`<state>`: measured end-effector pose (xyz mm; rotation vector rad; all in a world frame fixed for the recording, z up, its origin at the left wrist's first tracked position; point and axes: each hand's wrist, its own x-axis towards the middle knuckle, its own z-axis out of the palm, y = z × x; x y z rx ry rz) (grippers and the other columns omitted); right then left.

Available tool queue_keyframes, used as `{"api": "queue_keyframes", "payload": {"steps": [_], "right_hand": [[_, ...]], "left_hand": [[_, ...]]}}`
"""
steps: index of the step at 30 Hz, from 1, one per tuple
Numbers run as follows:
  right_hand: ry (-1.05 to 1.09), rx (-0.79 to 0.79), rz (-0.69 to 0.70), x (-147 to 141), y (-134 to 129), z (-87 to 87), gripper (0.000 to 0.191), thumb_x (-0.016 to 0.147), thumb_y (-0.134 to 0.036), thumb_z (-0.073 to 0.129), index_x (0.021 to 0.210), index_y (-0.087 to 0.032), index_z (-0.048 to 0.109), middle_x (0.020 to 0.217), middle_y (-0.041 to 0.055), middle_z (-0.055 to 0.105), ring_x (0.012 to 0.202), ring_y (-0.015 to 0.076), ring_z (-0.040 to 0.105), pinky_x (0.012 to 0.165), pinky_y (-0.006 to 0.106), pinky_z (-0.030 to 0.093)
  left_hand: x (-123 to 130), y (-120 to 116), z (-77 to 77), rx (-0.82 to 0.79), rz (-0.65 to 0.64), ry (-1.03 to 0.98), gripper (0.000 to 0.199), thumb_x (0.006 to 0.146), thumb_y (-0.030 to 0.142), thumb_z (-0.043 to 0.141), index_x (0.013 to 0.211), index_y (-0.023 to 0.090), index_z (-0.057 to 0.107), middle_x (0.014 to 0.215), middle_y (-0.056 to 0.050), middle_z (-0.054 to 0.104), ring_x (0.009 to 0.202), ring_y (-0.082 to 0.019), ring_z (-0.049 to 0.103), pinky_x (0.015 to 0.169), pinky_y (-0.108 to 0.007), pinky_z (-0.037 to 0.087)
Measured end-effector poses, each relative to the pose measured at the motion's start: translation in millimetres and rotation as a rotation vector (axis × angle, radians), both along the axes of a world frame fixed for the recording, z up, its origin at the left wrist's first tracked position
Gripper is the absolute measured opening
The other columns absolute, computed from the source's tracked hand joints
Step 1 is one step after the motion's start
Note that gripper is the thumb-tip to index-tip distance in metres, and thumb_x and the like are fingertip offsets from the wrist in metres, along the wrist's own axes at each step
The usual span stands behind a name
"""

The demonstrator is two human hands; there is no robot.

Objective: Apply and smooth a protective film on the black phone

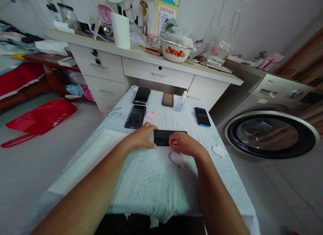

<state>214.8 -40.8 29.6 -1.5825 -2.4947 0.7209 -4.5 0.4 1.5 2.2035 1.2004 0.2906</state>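
A black phone (162, 138) lies flat and crosswise on the cloth-covered table. Its left end is between the thumb and fingers of my left hand (142, 136). My right hand (182, 142) is curled into a fist over the phone's right half, with its knuckles on or just above the screen. A small tan bit shows at the right fingers, too little of it to name. Just beyond my left hand is another dark phone (137, 117), partly blurred out. The right end of the middle phone is mostly covered by my right hand.
On the patterned tablecloth (156, 181) are stacked black phones (141, 95), a brownish phone-like item (168, 99), a clear spray bottle (181, 102) and a blue-edged phone (202, 116). A white sheet (88, 161) lies at left. A desk (141, 65) and washing machine (272, 127) stand beyond.
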Motion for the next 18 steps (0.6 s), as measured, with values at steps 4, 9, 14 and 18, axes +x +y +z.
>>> {"api": "queue_keyframes", "payload": {"steps": [4,9,14,18], "right_hand": [[-0.045,-0.024,-0.025,10,0,2.3,0.018,0.070,-0.005,0.054,0.072,-0.017,0.068,0.074,0.0006,0.066,0.067,0.0112,0.055,0.060,0.020,0.034],[-0.104,-0.071,-0.059,25,-1,10.1,0.018,0.069,-0.005,0.054,0.072,-0.016,0.068,0.071,0.0005,0.065,0.064,0.0110,0.054,0.058,0.021,0.033],[-0.085,-0.081,-0.118,40,-2,10.9,0.015,0.069,-0.006,0.056,0.072,-0.016,0.067,0.070,0.0006,0.065,0.064,0.0116,0.054,0.057,0.021,0.033],[-0.023,-0.062,-0.155,49,-4,6.2,0.012,0.071,-0.008,0.058,0.071,-0.016,0.066,0.067,0.0001,0.063,0.062,0.0114,0.052,0.057,0.022,0.033]], "left_hand": [[0,1,-2.5,0.006,-0.006,-0.015,0.069,0.060,0.035,0.070,0.125,0.020,0.049,0.119,-0.008,0.047,0.106,-0.024,0.054,0.091,-0.032,0.045],[-1,2,-5.6,0.003,0.002,-0.026,0.070,0.060,0.036,0.069,0.125,0.018,0.050,0.120,-0.009,0.047,0.104,-0.024,0.055,0.090,-0.032,0.045],[-1,1,-4.0,0.000,-0.004,-0.030,0.068,0.061,0.035,0.069,0.124,0.019,0.050,0.119,-0.008,0.047,0.102,-0.023,0.055,0.088,-0.032,0.045],[-2,1,-4.6,0.014,-0.004,-0.026,0.068,0.061,0.035,0.069,0.124,0.021,0.050,0.118,-0.007,0.047,0.102,-0.023,0.055,0.087,-0.031,0.045]]}}
